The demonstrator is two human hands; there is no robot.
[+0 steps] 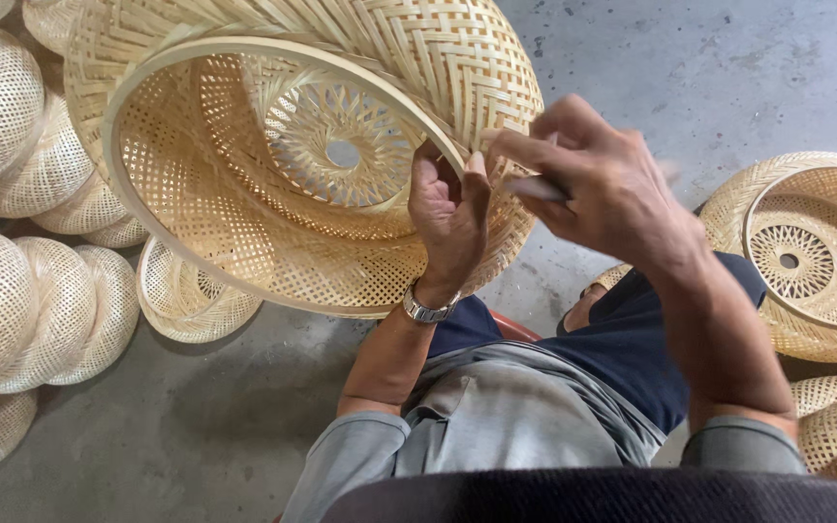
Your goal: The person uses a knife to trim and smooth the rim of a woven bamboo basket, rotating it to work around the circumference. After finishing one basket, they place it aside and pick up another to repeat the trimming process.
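Bare grey concrete floor [196, 426] here, scuffed and dusty, and we're sitting low over it with woven stuff piled on both sides. To our left there's a heap of rounded bamboo shades [12, 300], nested and leaning on each other, and one more lies open-side-up just under the piece we're holding. Off to the right sits another finished shade [806, 252] with its rim and star-pattern centre facing up, plus a couple more at the lower right edge.

The big woven bamboo shade [244, 194] is up in front of us, tilted so we look straight into its open mouth, with the hoop rim and the small round hole at the far end in view. Our left hand [448, 228], with a metal watch [426, 308] on the wrist, is curled around the near rim, fingers inside and thumb on the edge. Our right hand [598, 179] is closed in a pinch on a thin pale strip or tool [540, 187] right at that rim; it's too blurred to tell which.
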